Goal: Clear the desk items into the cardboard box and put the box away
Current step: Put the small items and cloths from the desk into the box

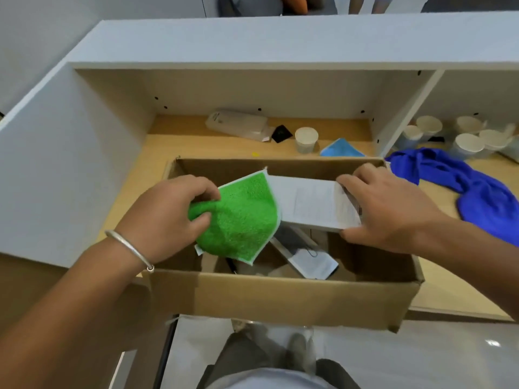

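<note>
The cardboard box (269, 299) was brown, plain and open at the top, and it sat on the light wooden desk (455, 279) with its near wall hanging a little over the desk's front edge. Above the box, the left hand (168, 217) pinched a fuzzy green cloth (241, 217) with a thin white edge, fingers bunched tight on its left corner. Beside it, still over the box, the right hand (387, 209) gripped a flat white booklet (314, 206) covered in tiny print, fingers on its far edge and thumb on its near edge. Down inside the box lay a dark flat packet with a white printed end (306, 254) and something thin and black (231, 265), too small to tell. Behind the box stood a white paper cup (305, 139), a pale pouch (238, 124) and a blue pointed thing (341, 148). To the right of the box a soft blue cloth (477, 192) lay crumpled, with more paper cups (466, 141) behind it. The box floor had bare room left.
</note>
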### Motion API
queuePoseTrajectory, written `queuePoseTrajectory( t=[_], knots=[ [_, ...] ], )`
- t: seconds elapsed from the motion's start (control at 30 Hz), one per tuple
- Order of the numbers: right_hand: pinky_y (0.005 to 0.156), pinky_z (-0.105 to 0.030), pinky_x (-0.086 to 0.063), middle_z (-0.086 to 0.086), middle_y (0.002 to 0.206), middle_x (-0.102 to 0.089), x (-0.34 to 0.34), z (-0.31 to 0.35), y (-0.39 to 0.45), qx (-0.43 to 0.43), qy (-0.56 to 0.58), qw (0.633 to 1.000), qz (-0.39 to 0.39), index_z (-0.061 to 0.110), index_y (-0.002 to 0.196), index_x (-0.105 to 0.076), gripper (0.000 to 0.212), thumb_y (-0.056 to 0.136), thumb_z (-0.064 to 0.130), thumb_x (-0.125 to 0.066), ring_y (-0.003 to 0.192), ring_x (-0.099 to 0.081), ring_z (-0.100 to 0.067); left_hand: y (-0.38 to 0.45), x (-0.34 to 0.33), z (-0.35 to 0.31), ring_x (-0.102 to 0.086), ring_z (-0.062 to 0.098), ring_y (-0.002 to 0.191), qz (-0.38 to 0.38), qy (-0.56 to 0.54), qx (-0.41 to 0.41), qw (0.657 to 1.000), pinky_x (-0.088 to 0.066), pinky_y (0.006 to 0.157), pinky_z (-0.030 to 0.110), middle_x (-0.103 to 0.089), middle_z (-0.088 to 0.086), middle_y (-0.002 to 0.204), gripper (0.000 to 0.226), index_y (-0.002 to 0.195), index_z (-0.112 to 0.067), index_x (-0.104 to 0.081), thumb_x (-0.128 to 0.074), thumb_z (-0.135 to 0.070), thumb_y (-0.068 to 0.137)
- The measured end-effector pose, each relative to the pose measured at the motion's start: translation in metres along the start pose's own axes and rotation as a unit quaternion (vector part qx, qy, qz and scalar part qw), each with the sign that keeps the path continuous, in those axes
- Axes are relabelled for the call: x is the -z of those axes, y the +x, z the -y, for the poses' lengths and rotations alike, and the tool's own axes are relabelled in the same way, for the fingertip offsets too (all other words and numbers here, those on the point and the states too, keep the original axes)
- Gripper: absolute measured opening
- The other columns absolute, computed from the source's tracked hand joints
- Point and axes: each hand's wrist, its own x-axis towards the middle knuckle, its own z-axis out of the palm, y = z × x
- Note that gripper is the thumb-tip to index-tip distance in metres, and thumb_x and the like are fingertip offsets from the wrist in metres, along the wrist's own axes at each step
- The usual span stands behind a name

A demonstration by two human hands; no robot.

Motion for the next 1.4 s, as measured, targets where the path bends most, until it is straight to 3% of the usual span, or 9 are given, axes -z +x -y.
queuePoseTrajectory(
  t=[0.17, 0.27, 0.33, 0.5, 0.63, 0.8, 0.97, 1.17, 1.4],
  knots=[
    [0.091, -0.027, -0.044, 0.007, 0.13, -0.037, -0.019, 0.011, 0.004, 0.013, 0.002, 0.996, 0.087, 0.035, 0.144, -0.022, 0.088, 0.073, 0.065, -0.065, 0.112, -0.04, -0.012, -0.002, 0.002, 0.012, -0.057, 0.004, 0.092, 0.105, 0.065, 0.027, 0.992, -0.053, 0.073, 0.034, -0.059, -0.019, 0.099, 0.035, 0.111, -0.042, -0.056, -0.069, -0.043, 0.078],
    [0.109, -0.033, -0.032, 0.008, 0.148, -0.028, -0.019, 0.017, 0.016, 0.024, 0.004, 0.992, 0.121, 0.037, 0.149, -0.011, 0.099, 0.072, 0.071, -0.063, 0.133, -0.031, -0.015, 0.008, 0.003, 0.024, -0.058, 0.004, 0.093, 0.096, 0.055, 0.029, 0.993, -0.054, 0.074, 0.037, -0.061, -0.018, 0.101, 0.034, 0.112, -0.04, -0.057, -0.065, -0.047, 0.08],
    [0.113, -0.033, -0.028, 0.008, 0.151, -0.027, -0.016, 0.022, 0.025, 0.035, 0.015, 0.995, 0.097, 0.035, 0.15, -0.013, 0.096, 0.074, 0.07, -0.06, 0.137, -0.028, -0.015, 0.02, 0.005, 0.032, -0.059, 0.005, 0.093, 0.087, 0.048, 0.032, 0.995, -0.054, 0.075, 0.037, -0.061, -0.018, 0.102, 0.032, 0.113, -0.037, -0.058, -0.064, -0.045, 0.082],
    [0.1, -0.035, -0.041, 0.003, 0.136, -0.049, -0.001, 0.039, 0.061, 0.076, 0.049, 0.996, -0.023, 0.027, 0.143, -0.038, 0.079, 0.074, 0.065, -0.048, 0.12, -0.047, -0.016, 0.06, 0.009, 0.065, -0.059, 0.01, 0.101, 0.041, 0.005, 0.029, 0.999, -0.053, 0.084, 0.041, -0.063, -0.01, 0.113, 0.04, 0.122, -0.03, -0.058, -0.065, -0.037, 0.083],
    [0.099, -0.037, -0.041, 0.003, 0.139, -0.046, 0.007, 0.053, 0.106, 0.069, 0.095, 0.991, -0.065, 0.03, 0.142, -0.041, 0.072, 0.077, 0.059, -0.054, 0.123, -0.043, -0.016, 0.102, 0.011, 0.102, -0.055, 0.012, 0.114, -0.005, -0.011, 0.034, 0.999, -0.049, 0.094, 0.04, -0.058, -0.004, 0.127, 0.048, 0.132, -0.026, -0.052, -0.062, -0.037, 0.086],
    [0.103, -0.038, -0.039, 0.003, 0.142, -0.043, 0.011, 0.061, 0.172, 0.039, 0.13, 0.987, -0.087, 0.03, 0.143, -0.04, 0.068, 0.083, 0.051, -0.062, 0.129, -0.039, -0.017, 0.155, -0.004, 0.146, -0.053, 0.013, 0.117, 0.025, -0.013, 0.036, 0.999, -0.047, 0.095, 0.037, -0.057, -0.005, 0.13, 0.045, 0.132, -0.028, -0.051, -0.06, -0.037, 0.089],
    [0.104, -0.036, -0.035, 0.002, 0.149, -0.036, -0.004, 0.061, 0.238, 0.023, 0.089, 0.996, -0.02, 0.031, 0.146, -0.033, 0.075, 0.082, 0.05, -0.067, 0.135, -0.032, -0.018, 0.21, -0.041, 0.18, -0.053, 0.014, 0.118, 0.116, 0.013, -0.015, 0.993, -0.045, 0.097, 0.036, -0.057, -0.007, 0.131, 0.045, 0.131, -0.03, -0.053, -0.063, -0.036, 0.087],
    [0.103, -0.043, -0.038, -0.006, 0.155, -0.025, -0.041, 0.054, 0.294, 0.011, 0.026, 0.993, 0.118, 0.028, 0.149, -0.024, 0.086, 0.079, 0.047, -0.07, 0.139, -0.026, -0.027, 0.255, -0.109, 0.189, -0.052, 0.017, 0.117, 0.252, 0.077, -0.129, 0.956, -0.047, 0.094, 0.037, -0.055, -0.009, 0.132, 0.053, 0.131, -0.034, -0.051, -0.069, -0.037, 0.082],
    [0.093, -0.042, -0.047, -0.011, 0.144, -0.034, -0.083, 0.05, 0.322, 0.038, -0.069, 0.971, 0.227, 0.025, 0.149, -0.02, 0.089, 0.078, 0.044, -0.071, 0.122, -0.045, -0.034, 0.274, -0.166, 0.195, -0.057, 0.017, 0.104, 0.296, 0.096, -0.237, 0.92, -0.05, 0.083, 0.037, -0.061, -0.009, 0.11, 0.062, 0.119, -0.038, -0.05, -0.079, -0.042, 0.064]
  ],
)
